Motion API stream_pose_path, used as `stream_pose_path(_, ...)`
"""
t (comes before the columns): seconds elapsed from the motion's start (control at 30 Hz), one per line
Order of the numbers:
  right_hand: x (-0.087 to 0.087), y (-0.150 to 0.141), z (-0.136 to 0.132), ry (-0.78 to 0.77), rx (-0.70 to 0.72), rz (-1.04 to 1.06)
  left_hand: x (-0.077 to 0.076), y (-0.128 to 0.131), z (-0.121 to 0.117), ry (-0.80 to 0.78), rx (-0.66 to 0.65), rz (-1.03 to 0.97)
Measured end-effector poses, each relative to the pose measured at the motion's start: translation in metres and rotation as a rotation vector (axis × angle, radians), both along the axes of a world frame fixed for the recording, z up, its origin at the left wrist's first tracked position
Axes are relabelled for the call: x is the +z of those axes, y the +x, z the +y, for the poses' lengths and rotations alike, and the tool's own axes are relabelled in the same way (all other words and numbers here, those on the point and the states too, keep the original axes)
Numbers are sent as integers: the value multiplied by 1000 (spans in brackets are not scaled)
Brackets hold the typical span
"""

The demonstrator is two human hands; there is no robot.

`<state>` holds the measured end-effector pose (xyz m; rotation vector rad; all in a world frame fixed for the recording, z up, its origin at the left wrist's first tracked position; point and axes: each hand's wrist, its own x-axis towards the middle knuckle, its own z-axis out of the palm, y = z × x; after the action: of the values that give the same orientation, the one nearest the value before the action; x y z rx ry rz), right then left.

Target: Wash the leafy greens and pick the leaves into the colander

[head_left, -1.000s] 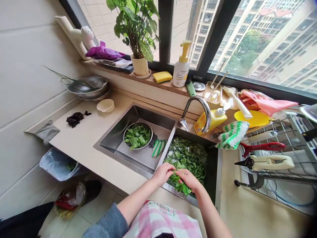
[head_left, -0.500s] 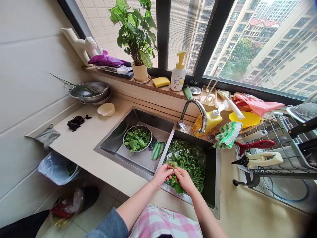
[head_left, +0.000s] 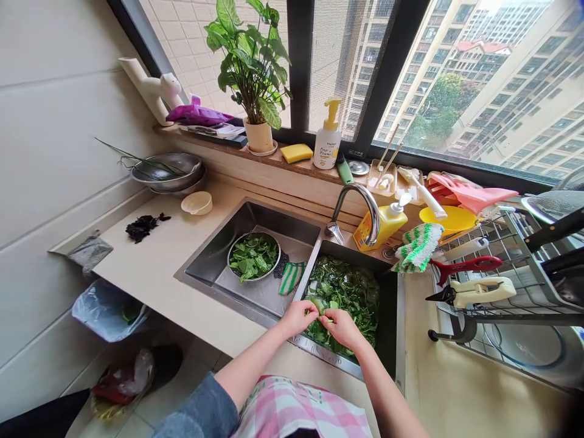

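Note:
Over the front edge of the right basin, my left hand (head_left: 298, 317) and my right hand (head_left: 341, 326) are close together, fingers pinched. A bit of green stem shows at each set of fingertips; most of it is hidden by the fingers. Below and behind them, leafy greens (head_left: 347, 292) fill the right sink basin (head_left: 389, 328), lying in water. In the left basin (head_left: 214, 267) stands a round metal bowl (head_left: 229, 267) of picked green leaves (head_left: 253, 255). Beside the bowl lie a dark scrubber (head_left: 281, 266) and a green-striped cloth (head_left: 292, 277).
A chrome faucet (head_left: 373, 213) arches between the basins, with a yellow bottle (head_left: 385, 225) behind. At right a wire rack (head_left: 497, 243) holds scissors (head_left: 479, 292) and knives. A cream bowl (head_left: 197, 203), dark wet clump (head_left: 143, 228) and pan (head_left: 166, 170) sit left; a bin bag (head_left: 107, 310) hangs below.
My hands have drawn slightly apart, and the green leaf that hung beneath them no longer shows there. The bowl and the other things stay in place; the view has shifted slightly.

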<state>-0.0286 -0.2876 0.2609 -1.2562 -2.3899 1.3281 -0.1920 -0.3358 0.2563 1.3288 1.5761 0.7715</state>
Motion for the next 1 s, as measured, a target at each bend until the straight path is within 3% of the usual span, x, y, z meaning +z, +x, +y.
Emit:
stream_pose_path(0.17, -7, -6, -13, -32, -1, -36, -12, 8, -3, -138, 62, -92)
stream_pose_path(0.3, -13, -10, -22, 56, -39, -143, -24, 16, -5, -194, 166, -236)
stream_pose_path(0.53, -12, -10, -28, 142, -55, -195, -18, 10, -4, -121, -6, -24)
stream_pose_path(0.73, -17, -20, -34, 118, -265, -83, -13, 11, 1, 13, 18, 66)
stream_pose_path(0.87, -28, -24, -33, -35, -405, 103, -9, 15, -1, 53, 7, 38)
stream_pose_path(1.0, -31, -14, -20, -356, -626, 263, -5, 22, -7, 12, -41, -103)
